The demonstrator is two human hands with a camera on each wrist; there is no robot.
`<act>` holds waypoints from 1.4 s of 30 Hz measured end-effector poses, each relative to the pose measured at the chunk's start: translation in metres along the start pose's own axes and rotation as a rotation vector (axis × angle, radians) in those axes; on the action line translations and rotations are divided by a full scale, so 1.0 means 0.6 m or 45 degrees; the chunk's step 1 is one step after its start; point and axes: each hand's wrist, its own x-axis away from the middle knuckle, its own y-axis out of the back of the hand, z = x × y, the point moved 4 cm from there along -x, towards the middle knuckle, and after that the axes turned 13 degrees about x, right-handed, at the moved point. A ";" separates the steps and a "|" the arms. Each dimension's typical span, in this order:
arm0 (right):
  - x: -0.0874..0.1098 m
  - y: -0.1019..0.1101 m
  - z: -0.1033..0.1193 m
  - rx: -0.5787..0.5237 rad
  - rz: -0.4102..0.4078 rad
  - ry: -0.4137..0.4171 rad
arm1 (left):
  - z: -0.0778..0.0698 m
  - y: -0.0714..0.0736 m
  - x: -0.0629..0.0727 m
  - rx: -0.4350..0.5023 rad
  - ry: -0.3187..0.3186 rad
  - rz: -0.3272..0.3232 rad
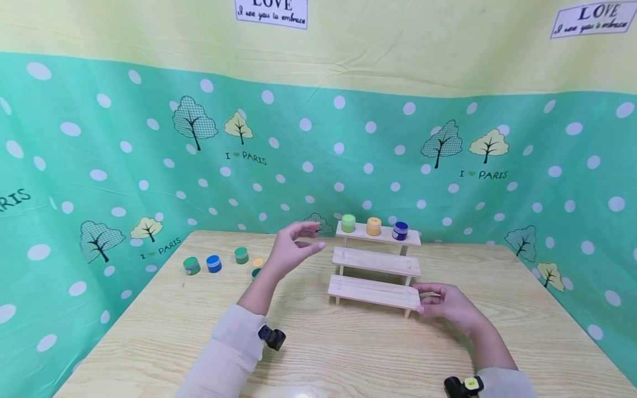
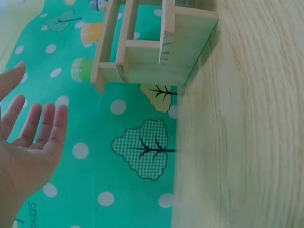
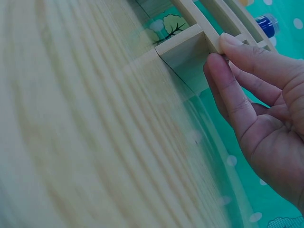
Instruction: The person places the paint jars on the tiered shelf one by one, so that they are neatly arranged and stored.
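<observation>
A three-tier wooden stand [image 1: 375,291] stands on the table. Its top tier carries a light green paint jar [image 1: 348,223], an orange paint jar [image 1: 374,226] and a dark blue paint jar [image 1: 400,231]. My right hand [image 1: 448,307] is at the right end of the lowest tier; in the right wrist view its thumb [image 3: 259,59] and a finger pinch the corner of the stand [image 3: 187,40]. Left of the stand, my left hand [image 1: 293,251] hovers with fingers apart and nothing between them. The left wrist view shows that hand [image 2: 33,147] apart from the stand [image 2: 147,61].
At the table's back left stand a green jar [image 1: 191,266], a blue jar [image 1: 214,263] and another green jar [image 1: 241,255]. A yellow jar [image 1: 257,262] and a dark green jar [image 1: 256,273] are partly behind my left arm. A patterned curtain [image 1: 318,143] hangs behind the table [image 1: 348,354].
</observation>
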 end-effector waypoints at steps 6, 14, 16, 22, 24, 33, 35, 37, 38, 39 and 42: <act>-0.001 0.000 0.003 0.023 -0.002 -0.003 | 0.001 0.019 0.018 -0.002 0.093 0.023; 0.000 0.000 0.005 0.003 0.007 0.001 | 0.002 0.049 0.038 -0.044 0.091 0.044; 0.000 0.000 0.005 0.004 0.008 0.000 | 0.002 0.058 0.043 -0.056 0.077 0.050; -0.001 0.000 0.001 0.007 0.009 0.001 | 0.002 0.087 0.058 -0.102 0.081 0.046; -0.001 0.000 0.000 0.007 0.009 0.001 | 0.001 0.097 0.064 -0.102 0.092 0.047; -0.002 0.001 -0.003 0.005 -0.003 -0.011 | 0.000 0.129 0.082 -0.159 0.088 0.068; -0.002 0.001 -0.005 0.008 -0.007 -0.015 | 0.003 0.136 0.086 -0.172 0.091 0.067; -0.002 0.002 -0.006 0.014 -0.009 -0.018 | 0.005 0.143 0.089 -0.172 0.096 0.069; -0.001 0.002 -0.006 0.014 -0.012 -0.021 | 0.007 0.146 0.091 -0.178 0.099 0.071; -0.001 0.002 -0.006 0.016 -0.011 -0.019 | 0.009 0.149 0.093 -0.179 0.106 0.071; -0.001 0.002 -0.005 0.018 -0.010 -0.019 | 0.015 0.159 0.098 -0.191 0.131 0.072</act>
